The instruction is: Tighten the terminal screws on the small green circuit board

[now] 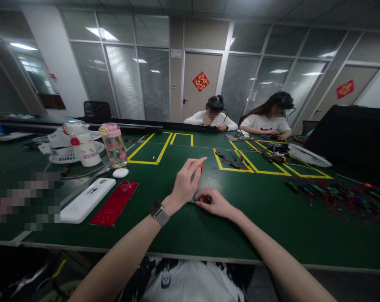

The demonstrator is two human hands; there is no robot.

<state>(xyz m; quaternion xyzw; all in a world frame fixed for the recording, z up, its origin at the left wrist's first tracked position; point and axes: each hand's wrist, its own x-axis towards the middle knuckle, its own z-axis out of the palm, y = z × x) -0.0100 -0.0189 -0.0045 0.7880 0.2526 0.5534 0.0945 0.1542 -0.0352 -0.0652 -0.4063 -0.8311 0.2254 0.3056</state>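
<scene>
My left hand [187, 180] is closed around what looks like a screwdriver [201, 167]. Only a bit of its orange handle shows past the fingers, and a thin dark shaft points down below them. One finger of that hand stretches out to the right. On the table just beneath, my right hand [214, 201] pinches a small green circuit board [193, 201] at its edge. A small dark part shows under the curled fingers of my right hand. Most of the board is hidden by my hands, so I cannot tell whether the shaft touches it.
Left of my hands lie a red phone [116, 204] and a white power bank [88, 200], with a pink-lidded bottle [113, 147] and a white bottle [84, 144] behind. Wired boards [328, 195] are heaped at right, more [232, 159] within yellow tape. Two people sit opposite.
</scene>
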